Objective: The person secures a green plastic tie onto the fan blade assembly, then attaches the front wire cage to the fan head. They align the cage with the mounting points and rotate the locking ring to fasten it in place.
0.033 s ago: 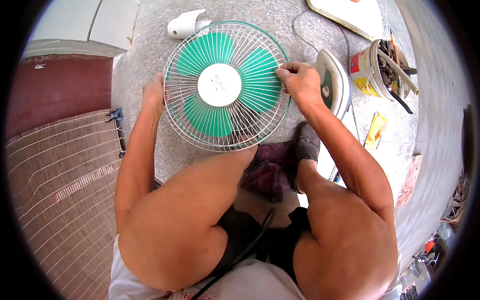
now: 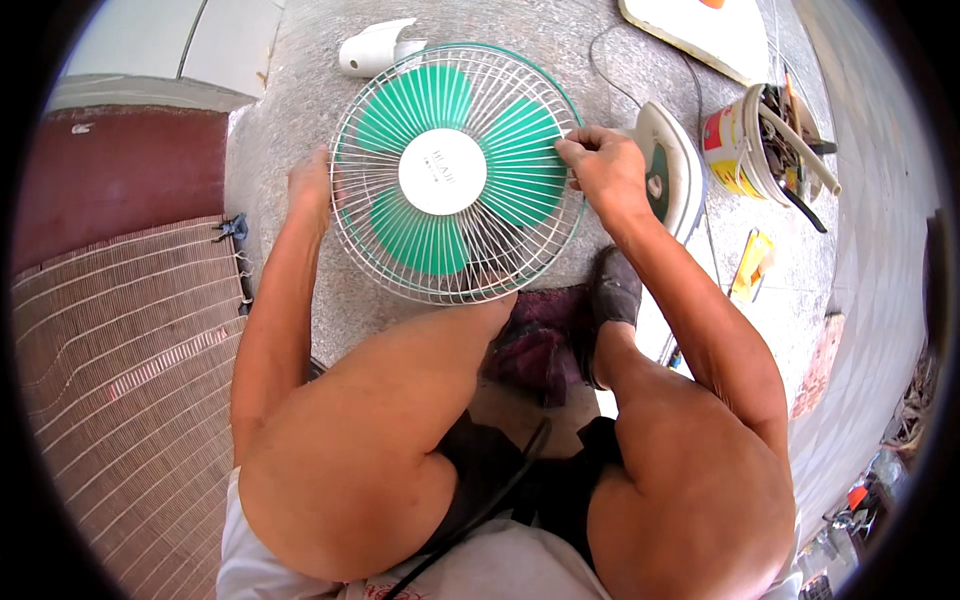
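Between my hands is an electric fan (image 2: 443,171), its round wire cage facing up, with green blades and a white centre cap. My left hand (image 2: 312,187) grips the left rim of the cage, its fingertips partly hidden behind the wires. On the right rim, my right hand (image 2: 608,172) pinches the wire edge between thumb and fingers. The fan's lower edge lies against my left knee. Whatever supports the cage underneath is hidden.
A white curved plastic cover (image 2: 372,50) lies beyond the fan. To the right are a white-and-green appliance part (image 2: 665,165), a bucket of tools (image 2: 735,140) and a yellow packet (image 2: 752,262). Dark cloth (image 2: 540,350) lies near my shoe (image 2: 614,285). A slatted mat (image 2: 130,370) is at left.
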Action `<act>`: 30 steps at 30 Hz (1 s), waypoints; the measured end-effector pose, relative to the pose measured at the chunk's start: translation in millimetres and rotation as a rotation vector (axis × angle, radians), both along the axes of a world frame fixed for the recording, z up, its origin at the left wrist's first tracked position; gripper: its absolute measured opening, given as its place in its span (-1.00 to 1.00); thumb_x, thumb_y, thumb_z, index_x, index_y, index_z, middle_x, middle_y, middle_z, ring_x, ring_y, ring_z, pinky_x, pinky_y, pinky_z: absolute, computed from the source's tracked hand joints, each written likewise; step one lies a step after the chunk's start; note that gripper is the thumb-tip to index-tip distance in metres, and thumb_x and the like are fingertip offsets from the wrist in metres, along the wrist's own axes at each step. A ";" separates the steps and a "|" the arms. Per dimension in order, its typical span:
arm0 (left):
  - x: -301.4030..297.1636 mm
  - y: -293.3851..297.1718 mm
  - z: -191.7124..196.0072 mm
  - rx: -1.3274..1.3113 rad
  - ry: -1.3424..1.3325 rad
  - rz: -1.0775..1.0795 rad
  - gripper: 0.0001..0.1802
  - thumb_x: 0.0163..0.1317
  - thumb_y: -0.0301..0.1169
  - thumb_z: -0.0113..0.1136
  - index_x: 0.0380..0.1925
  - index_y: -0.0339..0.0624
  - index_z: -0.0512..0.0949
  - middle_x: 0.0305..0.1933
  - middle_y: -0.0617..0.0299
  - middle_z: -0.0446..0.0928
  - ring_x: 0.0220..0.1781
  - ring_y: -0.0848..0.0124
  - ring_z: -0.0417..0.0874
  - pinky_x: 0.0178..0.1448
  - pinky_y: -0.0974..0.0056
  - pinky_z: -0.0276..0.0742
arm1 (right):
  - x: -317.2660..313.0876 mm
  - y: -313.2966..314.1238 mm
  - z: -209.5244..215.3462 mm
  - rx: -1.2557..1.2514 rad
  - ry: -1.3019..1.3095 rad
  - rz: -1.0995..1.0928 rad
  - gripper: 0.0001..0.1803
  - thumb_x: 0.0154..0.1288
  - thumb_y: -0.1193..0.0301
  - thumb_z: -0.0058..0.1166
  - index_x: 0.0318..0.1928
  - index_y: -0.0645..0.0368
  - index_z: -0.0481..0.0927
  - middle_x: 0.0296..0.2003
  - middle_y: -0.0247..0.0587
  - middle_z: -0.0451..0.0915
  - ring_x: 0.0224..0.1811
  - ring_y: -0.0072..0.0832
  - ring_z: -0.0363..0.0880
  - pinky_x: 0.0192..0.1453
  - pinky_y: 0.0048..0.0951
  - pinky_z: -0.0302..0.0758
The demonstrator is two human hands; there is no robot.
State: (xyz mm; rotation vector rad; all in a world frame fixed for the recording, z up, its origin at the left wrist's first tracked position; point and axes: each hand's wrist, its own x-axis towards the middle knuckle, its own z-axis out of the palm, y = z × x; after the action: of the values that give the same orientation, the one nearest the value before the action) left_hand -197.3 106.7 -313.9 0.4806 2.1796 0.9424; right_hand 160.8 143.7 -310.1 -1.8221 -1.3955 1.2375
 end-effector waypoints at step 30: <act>-27.3 80.1 12.6 0.158 0.231 -0.969 -0.62 0.23 -0.23 0.13 -0.13 -0.31 0.66 -0.22 0.08 0.66 -0.18 0.34 0.62 -0.07 0.25 0.52 | -2.1 -13.5 23.7 -0.102 0.159 -0.086 -0.80 0.25 0.40 0.20 -0.28 0.32 0.65 -0.54 -0.41 0.49 -0.54 -0.68 0.35 -0.40 -0.59 0.28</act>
State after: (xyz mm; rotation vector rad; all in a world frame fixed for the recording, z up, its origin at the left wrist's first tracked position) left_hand -224.6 186.8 -301.3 1.5923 1.6996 0.5096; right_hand 158.7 130.2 -286.4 -1.7883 -1.1750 1.3977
